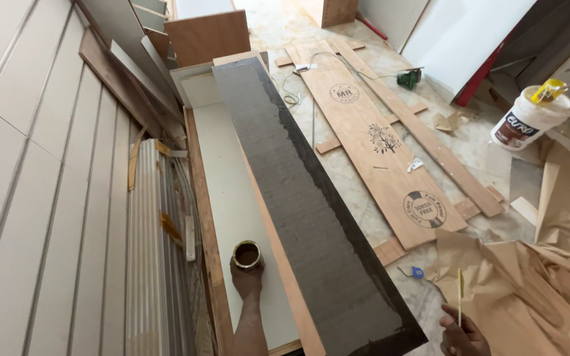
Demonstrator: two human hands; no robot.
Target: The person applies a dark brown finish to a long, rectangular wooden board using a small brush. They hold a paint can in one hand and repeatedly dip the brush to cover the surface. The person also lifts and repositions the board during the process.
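Fingers of the left hand point(247, 277) are closed around a small round tin point(247, 254) of dark brown liquid, which is held over the pale inner face of a long wooden box point(222, 178) at the near left. The right hand point(462, 336), at the near right edge of the view, is closed on a thin yellowish stick point(459, 296) that points upward; whether it carries a brush or blade at its hidden lower end cannot be told.

Between the two hands a long dark panel point(305, 198) is laid slantwise, running from the near right to the far left over the box. Most of its surface is seen to be covered with a grey, slightly glossy coat, while a darker, bare-looking strip is left along its right edge and near end. By that showing the spreading is judged largely done, with the margin and near corner left to be covered.

Further out to the right, stamped plywood boards point(380, 142) are laid on the floor, with crumpled brown paper point(529, 283) at the near right, a white bucket point(526, 122) beyond it and a small green power tool point(409, 78) at the far side. Ribbed pale panels point(47, 198) are stacked along the left.
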